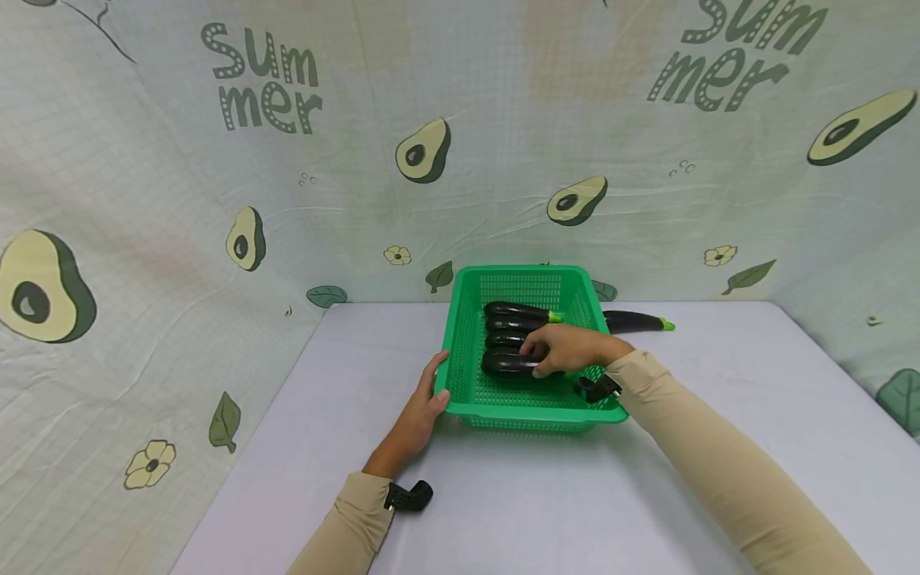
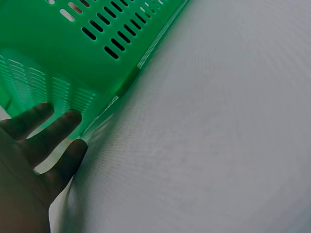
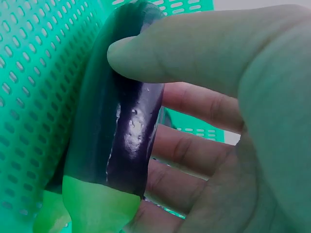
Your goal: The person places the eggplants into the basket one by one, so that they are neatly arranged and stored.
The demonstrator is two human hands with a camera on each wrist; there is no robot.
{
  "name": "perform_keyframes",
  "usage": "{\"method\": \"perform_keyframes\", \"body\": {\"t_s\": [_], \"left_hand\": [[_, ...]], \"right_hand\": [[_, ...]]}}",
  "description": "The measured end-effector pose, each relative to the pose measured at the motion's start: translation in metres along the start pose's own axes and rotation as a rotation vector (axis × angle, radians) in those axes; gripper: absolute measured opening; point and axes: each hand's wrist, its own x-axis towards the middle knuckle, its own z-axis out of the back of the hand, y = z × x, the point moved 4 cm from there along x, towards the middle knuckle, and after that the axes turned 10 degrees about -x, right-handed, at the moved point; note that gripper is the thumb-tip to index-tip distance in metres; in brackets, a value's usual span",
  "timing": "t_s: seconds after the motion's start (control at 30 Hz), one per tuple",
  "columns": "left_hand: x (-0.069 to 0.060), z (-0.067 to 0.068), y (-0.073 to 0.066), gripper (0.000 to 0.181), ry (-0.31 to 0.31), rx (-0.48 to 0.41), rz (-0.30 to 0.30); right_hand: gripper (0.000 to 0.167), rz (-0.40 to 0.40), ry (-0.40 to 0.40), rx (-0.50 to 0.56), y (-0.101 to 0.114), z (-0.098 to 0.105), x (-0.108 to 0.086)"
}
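A green plastic basket [image 1: 535, 414] with slotted walls stands on the table, holding several dark, glossy eggplants [image 1: 516, 310] side by side. My left hand [image 1: 424, 411] holds the basket at its left side near the front corner, thumb at the rim. In the left wrist view, its fingers [image 2: 56, 136] touch the outside of the slotted wall. Inside the basket, my right hand [image 1: 568, 349] grips the nearest eggplant [image 1: 503, 363]. The right wrist view shows the thumb across this eggplant [image 3: 131, 131] and the fingers on its other side; its green stem end points toward the wrist.
Another eggplant [image 1: 636, 321] lies on the table just right of the basket, partly hidden by it. The white tabletop [image 1: 546, 503] extends in front and to both sides. A patterned cloth [image 1: 496, 104] hangs behind and along the sides.
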Motion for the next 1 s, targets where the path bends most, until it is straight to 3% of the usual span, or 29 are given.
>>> {"method": "perform_keyframes", "body": {"t_s": [1.0], "left_hand": [[0.0004,0.0001,-0.0018,0.067,0.009,0.000,0.004]], "right_hand": [[0.031,-0.032,0.032,-0.077,0.0007,-0.0003,0.0033]]}}
